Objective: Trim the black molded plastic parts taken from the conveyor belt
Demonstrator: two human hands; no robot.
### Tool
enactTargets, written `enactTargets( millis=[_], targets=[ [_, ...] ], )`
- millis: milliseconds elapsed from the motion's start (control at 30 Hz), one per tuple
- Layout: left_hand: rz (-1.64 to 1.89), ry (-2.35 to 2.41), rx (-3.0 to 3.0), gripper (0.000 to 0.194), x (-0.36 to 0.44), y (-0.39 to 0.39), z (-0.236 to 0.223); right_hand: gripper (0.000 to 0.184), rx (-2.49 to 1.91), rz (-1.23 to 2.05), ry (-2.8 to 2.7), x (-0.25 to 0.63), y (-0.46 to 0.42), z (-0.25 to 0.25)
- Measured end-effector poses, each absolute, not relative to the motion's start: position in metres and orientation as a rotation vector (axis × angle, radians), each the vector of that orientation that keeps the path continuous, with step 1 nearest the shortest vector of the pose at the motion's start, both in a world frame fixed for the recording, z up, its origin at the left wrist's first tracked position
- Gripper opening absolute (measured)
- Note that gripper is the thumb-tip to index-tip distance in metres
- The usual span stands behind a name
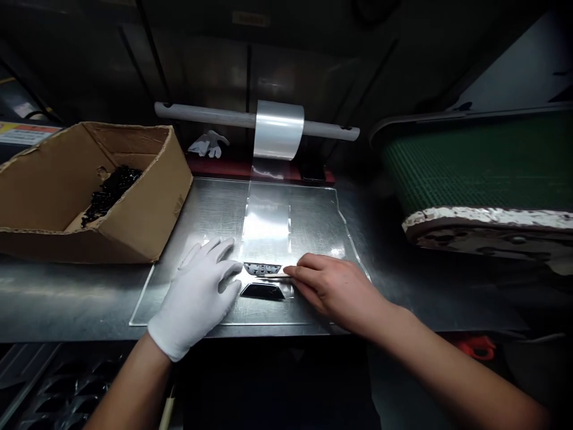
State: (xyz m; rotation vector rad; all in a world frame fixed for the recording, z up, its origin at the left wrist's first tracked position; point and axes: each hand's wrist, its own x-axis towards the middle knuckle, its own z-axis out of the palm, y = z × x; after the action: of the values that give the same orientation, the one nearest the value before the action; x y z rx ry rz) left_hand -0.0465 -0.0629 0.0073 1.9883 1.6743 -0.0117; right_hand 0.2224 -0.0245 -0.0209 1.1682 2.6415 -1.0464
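My left hand (199,295), in a white glove, lies flat with fingers spread on a clear sheet (188,251) covering the metal bench, its fingertips beside two small black plastic parts (262,279). The parts sit under a strip of clear film (267,224) pulled down from a roll (278,129) on a grey bar. My bare right hand (333,286) is closed in a pinch on a thin light-coloured stick-like tool (275,276) that lies across the film between the two parts.
An open cardboard box (134,209) with a heap of black parts stands at the left. A green conveyor belt (483,167) runs at the right. A spare white glove (208,144) lies behind the bench, near the bar.
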Motion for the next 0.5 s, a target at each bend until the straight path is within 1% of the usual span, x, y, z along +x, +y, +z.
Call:
enactTargets(
  millis=[167, 267, 400, 500],
  targets=[
    [-0.03, 1.681, 1.955, 0.016, -0.049, -0.064, 0.007, 0.031, 1.297, -0.944, 2.598, 0.3, -0.035, -0.021],
    [-0.053, 1.671, 1.919, 0.017, -0.051, -0.065, 0.008, 0.033, 1.43, -0.938, 2.523, 0.358, -0.051, -0.027],
    [0.034, 1.722, 1.968, 0.027, -0.044, -0.071, 0.013, 0.035, 1.879, -0.888, 2.257, 0.428, -0.081, -0.041],
    [0.09, 1.586, 2.083, 0.025, -0.026, -0.075, 0.021, 0.04, 2.076, -0.827, 2.089, 0.454, -0.095, -0.052]
  ],
)
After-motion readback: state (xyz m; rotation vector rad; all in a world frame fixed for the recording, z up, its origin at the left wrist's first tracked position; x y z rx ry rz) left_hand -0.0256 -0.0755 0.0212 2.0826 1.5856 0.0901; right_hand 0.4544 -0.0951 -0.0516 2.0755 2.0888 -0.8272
